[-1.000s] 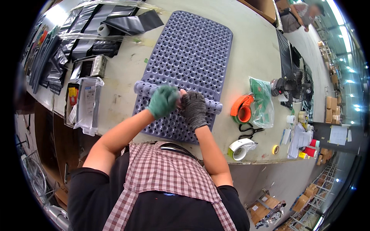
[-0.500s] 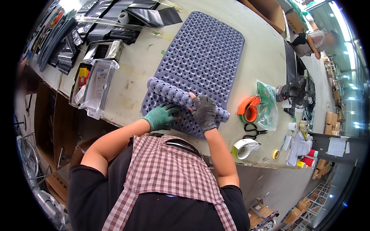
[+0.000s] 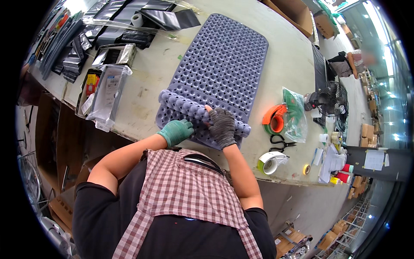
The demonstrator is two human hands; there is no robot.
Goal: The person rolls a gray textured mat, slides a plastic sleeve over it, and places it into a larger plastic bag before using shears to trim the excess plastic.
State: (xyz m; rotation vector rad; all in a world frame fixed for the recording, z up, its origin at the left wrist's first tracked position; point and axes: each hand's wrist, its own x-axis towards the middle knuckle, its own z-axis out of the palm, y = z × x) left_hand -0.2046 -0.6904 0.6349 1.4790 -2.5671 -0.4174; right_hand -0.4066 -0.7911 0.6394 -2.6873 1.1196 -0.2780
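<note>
A purple-grey bath mat [image 3: 222, 56] covered in round suction cups lies on the worktable, its near end turned up into a thick roll across its width. My right hand [image 3: 222, 128], in a dark grey glove with bare fingertips, grips the roll right of its middle; the thumb lies over the top. My left hand [image 3: 177, 131], in a green glove, is on the near part of the mat just below the roll. Its fingers are curled in against the mat, and their tips are partly hidden.
Right of the mat are an orange tape roll [image 3: 274, 118], a clear bag with green contents [image 3: 294, 114], black scissors [image 3: 282, 143] and a white tape roll [image 3: 271, 164]. A clear plastic bin [image 3: 108, 93] stands left. Beyond the table are a fan [image 3: 332, 99] and another person [image 3: 345, 64].
My left fingers have drawn in from a spread pose to a curled one. The right hand keeps its grip on the roll. The whole view has shifted slightly.
</note>
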